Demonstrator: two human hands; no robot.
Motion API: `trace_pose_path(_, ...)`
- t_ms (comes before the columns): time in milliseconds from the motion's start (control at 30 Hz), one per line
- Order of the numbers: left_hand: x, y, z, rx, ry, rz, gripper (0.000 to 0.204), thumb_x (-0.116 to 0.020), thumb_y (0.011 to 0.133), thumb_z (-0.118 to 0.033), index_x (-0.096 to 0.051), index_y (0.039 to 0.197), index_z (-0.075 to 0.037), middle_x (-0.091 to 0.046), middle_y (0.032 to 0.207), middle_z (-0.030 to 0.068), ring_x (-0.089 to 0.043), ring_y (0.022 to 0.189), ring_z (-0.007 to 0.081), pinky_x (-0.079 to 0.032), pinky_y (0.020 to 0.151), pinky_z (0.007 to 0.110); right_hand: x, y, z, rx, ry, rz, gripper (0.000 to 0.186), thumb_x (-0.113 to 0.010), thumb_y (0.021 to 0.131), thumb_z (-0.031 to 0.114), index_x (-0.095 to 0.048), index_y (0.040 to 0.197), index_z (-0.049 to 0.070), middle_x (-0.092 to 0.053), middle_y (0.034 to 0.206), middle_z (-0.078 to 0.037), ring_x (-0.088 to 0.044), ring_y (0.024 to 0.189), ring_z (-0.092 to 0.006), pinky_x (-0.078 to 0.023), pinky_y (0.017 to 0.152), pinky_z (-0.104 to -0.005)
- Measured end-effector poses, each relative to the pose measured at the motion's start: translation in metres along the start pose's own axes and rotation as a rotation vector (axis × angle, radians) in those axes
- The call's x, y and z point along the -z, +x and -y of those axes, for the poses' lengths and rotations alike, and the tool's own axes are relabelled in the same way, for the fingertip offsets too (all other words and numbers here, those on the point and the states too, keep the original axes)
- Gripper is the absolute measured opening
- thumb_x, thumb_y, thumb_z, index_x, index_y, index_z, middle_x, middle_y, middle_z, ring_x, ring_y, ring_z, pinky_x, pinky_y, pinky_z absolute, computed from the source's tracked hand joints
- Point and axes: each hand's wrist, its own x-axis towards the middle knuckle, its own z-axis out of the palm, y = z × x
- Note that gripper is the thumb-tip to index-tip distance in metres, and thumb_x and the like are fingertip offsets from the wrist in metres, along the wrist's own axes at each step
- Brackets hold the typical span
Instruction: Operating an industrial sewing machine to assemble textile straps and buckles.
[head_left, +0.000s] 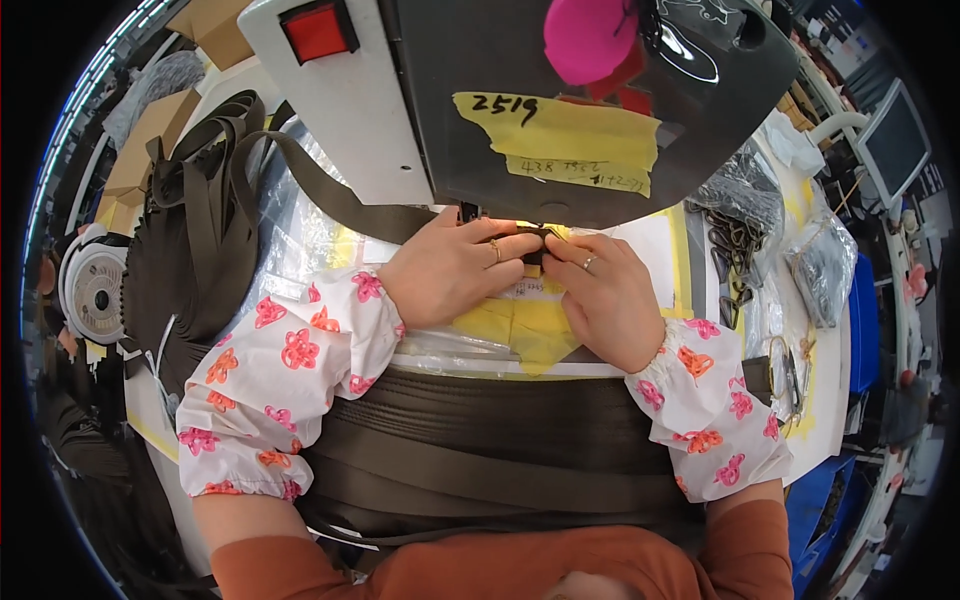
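My left hand has its fingers curved over a short folded piece of dark olive strap at the presser foot of a grey sewing machine. My right hand pinches the same piece from the right, fingertips close to the left hand's. A long olive webbing strap runs in from a pile at the left. Yellow taped paper lies on the work surface beneath my hands. The needle area is mostly hidden by my fingers.
Dark webbing lies in rows before me. A white fan and cardboard boxes stand at left. Metal hooks, clear plastic bags, scissors, blue bins and a screen are at right.
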Motion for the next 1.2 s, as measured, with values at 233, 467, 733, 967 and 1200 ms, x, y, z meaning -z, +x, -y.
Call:
trace_pose_path(233,-0.006,0.001,0.002,0.006,-0.002,0.047,0.013,-0.051,0.078,-0.020,-0.055,0.088,-0.013,-0.054,0.113,-0.0028,-0.048,0.107,0.0153,-0.040,0.072,0.036,0.000,-0.001,0.000,-0.005,-0.002,0.007,0.030,-0.059,0.059,-0.002,-0.063,0.089,0.001,-0.062,0.100,-0.008,-0.055,0.095,-0.0249,-0.044,0.077,-0.0359)
trace_pose_path(467,-0.013,-0.002,0.005,0.065,-0.102,-0.073,0.011,-0.057,0.074,-0.016,-0.057,0.084,-0.012,-0.057,0.106,-0.0037,-0.051,0.103,0.0140,-0.039,0.072,0.035,0.000,0.003,0.002,0.012,-0.080,0.011,0.021,-0.057,0.066,0.005,-0.065,0.085,0.005,-0.063,0.100,-0.004,-0.055,0.091,-0.0188,-0.039,0.084,-0.0332)
trace_pose_path(733,-0.018,0.004,0.012,0.225,-0.307,-0.223,0.010,-0.060,0.076,-0.011,-0.063,0.085,-0.011,-0.064,0.084,0.0036,-0.060,0.068,0.0246,-0.047,0.056,0.034,-0.001,0.008,-0.007,-0.055,-0.084,0.043,0.020,-0.058,0.070,0.007,-0.066,0.087,0.007,-0.064,0.097,-0.001,-0.055,0.093,-0.0160,-0.035,0.092,-0.0415)
trace_pose_path(967,-0.019,0.006,0.021,0.315,-0.295,-0.234,0.016,-0.060,0.075,-0.011,-0.066,0.089,-0.016,-0.061,0.076,0.0078,-0.059,0.067,0.0261,-0.047,0.057,0.035,-0.001,0.020,-0.017,-0.126,-0.014,0.162,0.021,-0.057,0.071,0.006,-0.066,0.089,0.008,-0.064,0.084,-0.001,-0.055,0.091,-0.0168,-0.033,0.093,-0.0417)
trace_pose_path(1200,-0.018,0.003,0.022,0.196,-0.144,-0.337,0.015,-0.062,0.074,-0.015,-0.065,0.087,-0.012,-0.057,0.071,0.0087,-0.056,0.071,0.0289,-0.045,0.062,0.038,0.000,0.021,-0.012,-0.066,-0.042,0.119,0.025,-0.052,0.069,0.001,-0.064,0.090,0.003,-0.064,0.080,-0.012,-0.059,0.070,-0.0286,-0.041,0.065,-0.0391)
